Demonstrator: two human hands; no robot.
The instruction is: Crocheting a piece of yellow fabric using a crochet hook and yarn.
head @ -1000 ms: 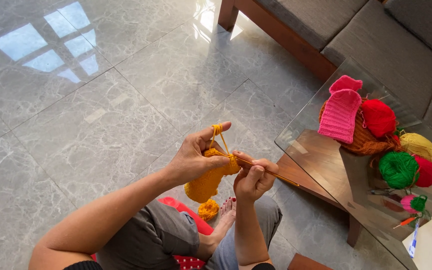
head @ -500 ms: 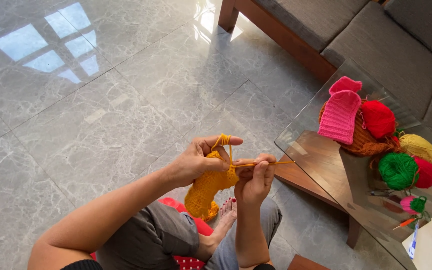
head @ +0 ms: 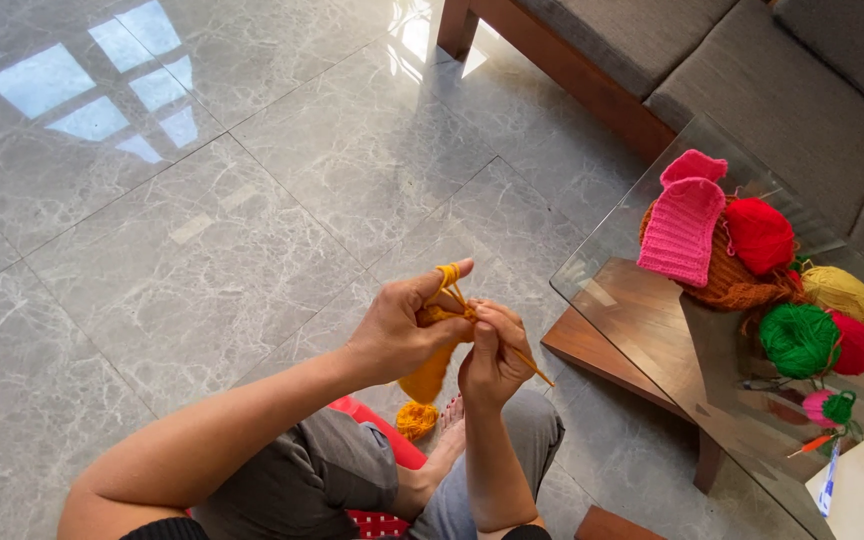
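Change since half a second ago: left hand (head: 404, 335) raised slightly, forefinger extended toward 1 o'clock with mustard yarn (head: 448, 277) looped over it. Right hand (head: 492, 358) drawn closer to the left, so both now meet at the working edge. Crochet hook (head: 530, 362) angled toward 4 o'clock, its tip buried in the stitches. Judged as one stitch in progress, yarn under fresh tension.

Grip state: left thumb and fingers pinched together on the knitted piece (head: 430, 372); right fingers closed around the hook shaft.

Location of the work: mid-frame, held in the air above the lap, over the grey marble floor (head: 202, 220).

Appearance of the work: small mustard-yellow panel, dense and matte, hanging down toward 6 o'clock from the pinch. Small ball of matching yarn (head: 416, 418) below it, near the foot, just beside a red seat (head: 377, 430).

At 3 o'clock: glass table (head: 642, 300) carrying a pink knitted piece (head: 682, 230) and red, green and yellow yarn balls.
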